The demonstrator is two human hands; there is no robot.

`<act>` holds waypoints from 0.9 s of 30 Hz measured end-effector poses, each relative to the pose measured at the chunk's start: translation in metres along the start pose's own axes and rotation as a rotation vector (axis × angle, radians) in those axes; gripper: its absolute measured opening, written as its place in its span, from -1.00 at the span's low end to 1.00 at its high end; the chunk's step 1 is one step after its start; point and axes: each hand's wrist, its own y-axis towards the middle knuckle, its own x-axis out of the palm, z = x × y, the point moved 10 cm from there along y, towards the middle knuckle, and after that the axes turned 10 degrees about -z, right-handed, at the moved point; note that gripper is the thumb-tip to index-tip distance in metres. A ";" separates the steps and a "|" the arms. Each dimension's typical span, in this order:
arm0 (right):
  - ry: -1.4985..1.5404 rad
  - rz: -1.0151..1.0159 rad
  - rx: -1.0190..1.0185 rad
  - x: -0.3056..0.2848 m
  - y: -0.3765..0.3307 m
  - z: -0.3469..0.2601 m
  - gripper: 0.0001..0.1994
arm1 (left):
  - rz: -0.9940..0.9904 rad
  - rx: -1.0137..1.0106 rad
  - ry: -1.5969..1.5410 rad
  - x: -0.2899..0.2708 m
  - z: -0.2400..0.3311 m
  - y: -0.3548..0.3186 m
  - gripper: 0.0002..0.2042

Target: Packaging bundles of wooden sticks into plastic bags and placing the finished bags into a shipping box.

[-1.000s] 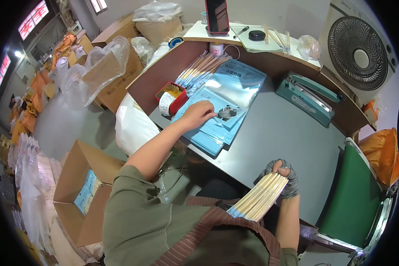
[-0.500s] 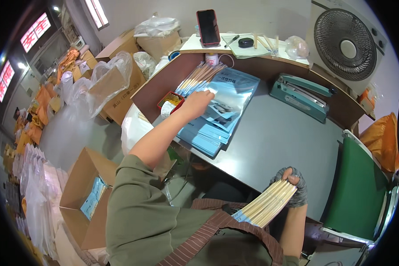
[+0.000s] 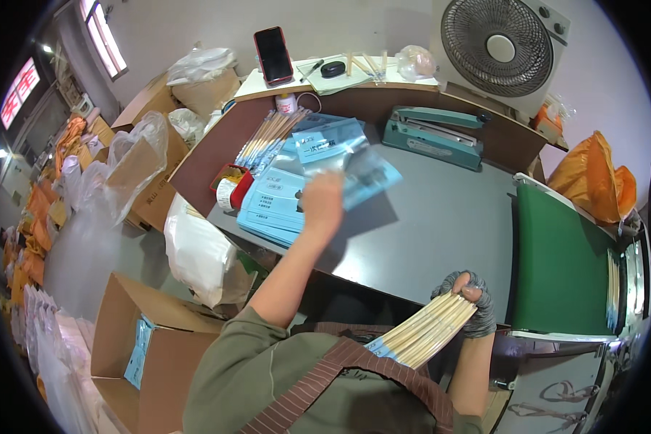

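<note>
My left hand is pinched on a blue-and-clear plastic bag, lifted and bent above the desk. Under and beside it lies a stack of matching blue bags. Near the desk's front edge my right hand, in a grey fingerless glove, grips a thick bundle of chopsticks; blue wrapping shows at their lower ends. More wrapped chopsticks lie in a pile at the back left of the desk. The left fingertips are partly blurred.
A red box with a tape roll sits left of the stack. The teal heat sealer stands at the back, below a fan. A green conveyor belt is on the right; an open carton stands lower left.
My left hand has moved rightward over the desk, raising a bag off the stack. My right hand still holds the chopsticks. The whole view has shifted to the right.
</note>
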 end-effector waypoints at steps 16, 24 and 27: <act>-0.058 0.004 0.024 0.023 0.003 -0.007 -0.79 | -0.235 -0.263 -0.434 0.045 -0.204 0.010 -0.81; -0.047 0.031 0.010 0.023 0.004 -0.003 -0.79 | -0.171 0.055 -0.316 -0.052 -0.165 0.080 -0.82; -0.065 0.043 0.009 0.016 0.001 -0.003 -0.79 | -0.461 -0.069 0.536 -0.024 -0.164 0.063 -0.84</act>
